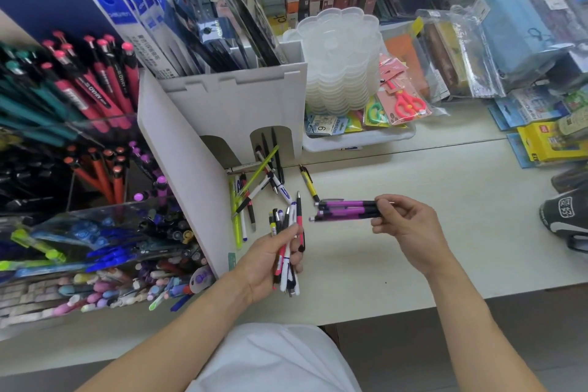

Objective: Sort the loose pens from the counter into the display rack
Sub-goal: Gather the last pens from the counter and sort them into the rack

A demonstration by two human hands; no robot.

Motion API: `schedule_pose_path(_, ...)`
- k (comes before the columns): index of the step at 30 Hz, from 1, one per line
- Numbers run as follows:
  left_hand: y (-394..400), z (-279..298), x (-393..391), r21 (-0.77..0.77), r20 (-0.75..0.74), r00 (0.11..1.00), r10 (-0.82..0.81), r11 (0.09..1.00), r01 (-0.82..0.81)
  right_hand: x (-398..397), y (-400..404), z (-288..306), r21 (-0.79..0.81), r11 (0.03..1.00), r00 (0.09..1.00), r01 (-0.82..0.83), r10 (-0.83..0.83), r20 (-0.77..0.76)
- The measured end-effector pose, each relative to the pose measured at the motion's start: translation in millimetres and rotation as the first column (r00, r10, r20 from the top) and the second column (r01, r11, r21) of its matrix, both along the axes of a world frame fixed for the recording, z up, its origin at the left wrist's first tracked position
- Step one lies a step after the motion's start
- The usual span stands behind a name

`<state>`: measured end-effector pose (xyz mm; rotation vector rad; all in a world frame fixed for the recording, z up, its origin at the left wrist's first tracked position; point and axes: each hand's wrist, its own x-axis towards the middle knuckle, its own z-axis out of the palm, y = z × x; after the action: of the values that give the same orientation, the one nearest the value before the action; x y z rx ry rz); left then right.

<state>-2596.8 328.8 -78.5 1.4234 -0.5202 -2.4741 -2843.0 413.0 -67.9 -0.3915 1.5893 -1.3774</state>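
My left hand grips a mixed bundle of pens, black, white and pink, standing upright above the counter. My right hand pinches a few purple-and-black pens by one end, held level and pointing left. More loose pens lie in a heap on the counter beside the white divider, and a yellow pen lies just right of them. The display rack on the left holds clear bins of pens sorted by colour, with purple ones in a middle bin.
A white upright organiser with packaged refills stands behind the heap. A stack of clear palettes and scissor packs sit in a tray at the back. Packaged goods crowd the right side, and a dark bag lies at the right edge.
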Motion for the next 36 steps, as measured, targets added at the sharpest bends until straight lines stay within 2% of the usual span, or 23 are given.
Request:
schedule_pose_path(5,3.6,6.3,-9.8,-0.117,0.06,0.995,0.075,0.991,-0.068,48.3,0.9,-3.2,-0.019,0.957,0.941,0.29,-0.281,0.186)
schedule_pose_path(9,2.0,20.0,-16.3,-0.188,0.081,0.988,0.133,0.975,-0.115,97.0,3.7,11.5,-0.023,0.948,0.918,0.318,-0.302,0.258)
schedule_pose_path(15,-8.3,48.9,-15.2,-0.371,-0.032,0.995,0.093,0.924,-0.098,126.1,8.9,44.9,-0.035,0.992,0.975,0.12,-0.111,0.194)
schedule_pose_path(19,-11.2,76.5,-4.1,-0.507,0.012,0.999,0.04,0.861,-0.028,116.8,1.8,76.9,-0.071,0.988,0.973,-0.14,0.151,0.173)
schedule_pose_path(22,-13.2,104.6,10.7,-0.509,-0.016,0.992,-0.123,0.855,0.098,94.8,-13.6,93.3,-0.074,0.935,0.938,-0.346,0.348,0.007)
schedule_pose_path(24,-12.9,118.6,22.6,-0.501,-0.114,0.952,-0.285,0.844,0.193,85.5,-27.7,99.9,-0.084,0.899,0.902,-0.431,0.424,-0.087)
schedule_pose_path(26,-11.2,129.0,33.7,-0.482,-0.171,0.904,-0.392,0.833,0.271,86.5,-39.5,106.6,-0.138,0.814,0.825,-0.564,0.561,-0.062)
schedule_pose_path(28,-9.3,135.0,43.5,-0.448,-0.193,0.883,-0.428,0.839,0.309,91.8,-47.0,112.6,-0.199,0.727,0.744,-0.657,0.668,-0.016)
schedule_pose_path(32,-11.8,149.0,62.3,-0.394,-0.224,0.882,-0.415,0.866,0.308,105.1,-60.0,125.3,-0.22,0.67,0.684,-0.709,0.729,0.019)
schedule_pose_path(36,-21.2,156.2,88.7,-0.449,-0.09,0.906,-0.414,0.829,0.334,129.6,-71.2,140.1,-0.195,0.696,0.713,-0.691,0.701,-0.025)
